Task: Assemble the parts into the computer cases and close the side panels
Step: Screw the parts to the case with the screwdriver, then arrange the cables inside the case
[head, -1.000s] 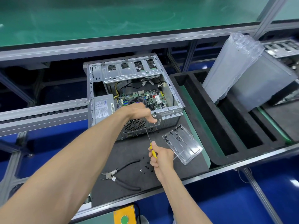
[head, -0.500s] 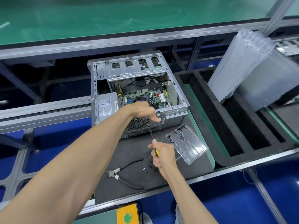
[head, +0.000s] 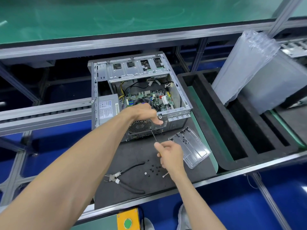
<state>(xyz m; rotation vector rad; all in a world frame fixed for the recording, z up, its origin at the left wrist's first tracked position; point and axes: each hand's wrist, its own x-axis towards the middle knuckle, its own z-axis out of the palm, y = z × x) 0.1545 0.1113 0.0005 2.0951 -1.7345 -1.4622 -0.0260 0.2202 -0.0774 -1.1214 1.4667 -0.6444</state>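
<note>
Head view: right hand (head: 171,154) grips thin metal screwdriver (head: 153,136), tip up at back of open grey metal computer case (head: 141,95). Left hand (head: 146,113) pinches at case back edge, fingers curled. Case lies on dark mat (head: 132,155). Clear plastic tray (head: 191,146) just beside right hand. Small black screws (head: 153,169), black-handled cutters (head: 126,178) near.

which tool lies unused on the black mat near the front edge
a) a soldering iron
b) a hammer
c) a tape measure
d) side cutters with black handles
d: the side cutters lie on the black mat, touched by neither hand, while the right hand grips the screwdriver aimed at the computer case, where the left hand rests.
</note>
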